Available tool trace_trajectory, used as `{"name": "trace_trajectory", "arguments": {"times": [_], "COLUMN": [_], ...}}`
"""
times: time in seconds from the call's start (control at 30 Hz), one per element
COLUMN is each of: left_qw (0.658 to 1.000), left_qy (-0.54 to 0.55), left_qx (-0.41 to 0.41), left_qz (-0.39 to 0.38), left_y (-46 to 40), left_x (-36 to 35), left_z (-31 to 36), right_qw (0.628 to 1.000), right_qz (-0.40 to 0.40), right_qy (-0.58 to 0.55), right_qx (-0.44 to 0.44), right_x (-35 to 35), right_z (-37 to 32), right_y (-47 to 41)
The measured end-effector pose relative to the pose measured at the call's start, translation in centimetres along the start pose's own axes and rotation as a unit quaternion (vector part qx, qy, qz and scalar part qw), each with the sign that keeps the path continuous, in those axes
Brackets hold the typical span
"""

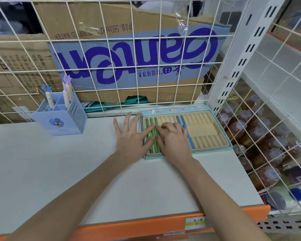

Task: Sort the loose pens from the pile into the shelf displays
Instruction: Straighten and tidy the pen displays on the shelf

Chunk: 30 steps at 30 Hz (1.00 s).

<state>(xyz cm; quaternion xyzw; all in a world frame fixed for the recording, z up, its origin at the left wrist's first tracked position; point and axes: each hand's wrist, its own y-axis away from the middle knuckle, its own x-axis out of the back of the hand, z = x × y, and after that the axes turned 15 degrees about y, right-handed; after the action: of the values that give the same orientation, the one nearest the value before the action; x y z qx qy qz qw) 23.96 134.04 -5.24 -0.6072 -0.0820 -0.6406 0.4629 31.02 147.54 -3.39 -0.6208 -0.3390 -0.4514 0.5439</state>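
A flat display tray (pixel 208 129) with cream grooved slots lies at the back right of the white shelf (pixel 59 171). Three green pens (pixel 153 134) lie in its left slots and two blue pens (pixel 182 120) near its middle. My left hand (pixel 130 138) lies spread flat, its fingers reaching over the tray's left edge onto the green pens. My right hand (pixel 174 138) is over the tray beside it, fingers curled down onto the green pens; what its fingertips hold is hidden.
A light blue pen holder (pixel 63 120) with several pastel pens stands at the back left. A wire grid (pixel 111 66) with cardboard boxes behind it closes the back. Packaged cups (pixel 261 146) fill a wire basket on the right. The shelf's orange edge (pixel 129 226) runs along the front.
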Motion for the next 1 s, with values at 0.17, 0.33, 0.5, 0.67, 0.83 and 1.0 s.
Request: {"name": "trace_trajectory", "arguments": {"times": [0.17,0.33,0.5,0.67,0.83,1.0], "left_qw": [1.0,0.999,0.998,0.997,0.997,0.991], "left_qy": [0.02,0.037,0.045,0.051,0.058,0.133], "left_qx": [0.008,0.017,0.013,0.025,0.027,0.034], "left_qz": [-0.006,-0.021,-0.033,-0.045,-0.032,0.001], "left_y": [0.1,0.0,-0.2,0.0,0.3,1.2], "left_x": [0.0,0.2,0.4,0.4,0.2,0.4], "left_z": [0.0,0.1,0.1,0.2,0.3,0.8], "right_qw": [1.0,1.0,1.0,1.0,1.0,1.0], "right_qz": [-0.001,-0.004,0.001,-0.01,0.004,0.014], "right_qy": [0.003,-0.018,-0.017,-0.021,-0.015,-0.012], "right_qx": [-0.003,-0.002,-0.006,-0.01,-0.012,-0.023], "right_x": [-0.1,-0.2,-0.3,-0.3,-0.3,-0.1], "right_z": [-0.1,0.0,0.0,0.0,0.1,0.1], "right_y": [0.0,0.1,0.0,0.0,0.1,0.1]}}
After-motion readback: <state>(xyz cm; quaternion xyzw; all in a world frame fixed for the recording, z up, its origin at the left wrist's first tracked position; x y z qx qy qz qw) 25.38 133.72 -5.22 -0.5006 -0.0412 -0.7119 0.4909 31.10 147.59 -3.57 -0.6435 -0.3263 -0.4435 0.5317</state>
